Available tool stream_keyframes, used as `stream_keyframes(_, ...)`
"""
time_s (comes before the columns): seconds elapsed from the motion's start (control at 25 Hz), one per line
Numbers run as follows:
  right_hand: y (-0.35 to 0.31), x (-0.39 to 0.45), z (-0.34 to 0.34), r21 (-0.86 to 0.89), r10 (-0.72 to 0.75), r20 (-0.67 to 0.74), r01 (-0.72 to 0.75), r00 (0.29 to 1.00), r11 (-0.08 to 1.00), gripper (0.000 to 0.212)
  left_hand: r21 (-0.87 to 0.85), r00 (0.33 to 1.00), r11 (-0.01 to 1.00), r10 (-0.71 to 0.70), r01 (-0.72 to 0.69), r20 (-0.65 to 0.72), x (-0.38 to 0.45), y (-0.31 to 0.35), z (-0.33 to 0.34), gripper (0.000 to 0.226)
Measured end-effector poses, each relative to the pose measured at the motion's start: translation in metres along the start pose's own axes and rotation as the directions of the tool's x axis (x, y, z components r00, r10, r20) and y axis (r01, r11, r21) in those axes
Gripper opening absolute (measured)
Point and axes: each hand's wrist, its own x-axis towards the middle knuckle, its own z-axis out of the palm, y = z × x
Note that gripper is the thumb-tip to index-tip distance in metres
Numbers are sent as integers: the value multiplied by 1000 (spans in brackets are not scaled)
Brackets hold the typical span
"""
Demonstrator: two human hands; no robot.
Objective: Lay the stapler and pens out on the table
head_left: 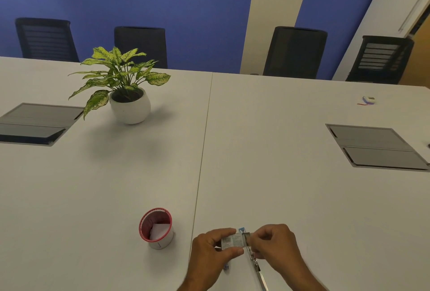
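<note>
My left hand (210, 252) pinches a small white card (232, 241) with a barcode on it, thumb below and fingers above. My right hand (274, 245) pinches the card's right end, where a grey clip (246, 236) and a blue tab (241, 230) show. A metal clasp and a pale strap (260, 273) hang from the clip toward the bottom edge. Both hands are just above the white table (267, 174) at its near edge.
A red-rimmed white cup (156, 228) with white paper inside stands left of my hands. A potted plant (125, 86) is farther back left. Two grey cable hatches (35, 123) (377, 148) lie in the table. A small white device (368, 100) sits far right. Several black chairs line the far side.
</note>
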Motion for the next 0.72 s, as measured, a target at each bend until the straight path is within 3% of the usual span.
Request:
stream_keyframes(0.24, 3, 3, -2, -13, 27, 22, -27, 999, 1000, 11, -16, 1000, 1000, -12, 12, -3, 0, -2, 0, 39)
stream_keyframes(0.44, 8, 2, 7, -312, -110, -85, 78, 990, 947, 10, 13, 1000, 1000, 14, -14, -23, -3, -2, 6, 40)
stream_keyframes(0.72, 19, 0, 16, -441, -327, -112, 248, 938, 862, 7, 49, 999, 999, 9, -7, -52, -3, 2, 10, 40)
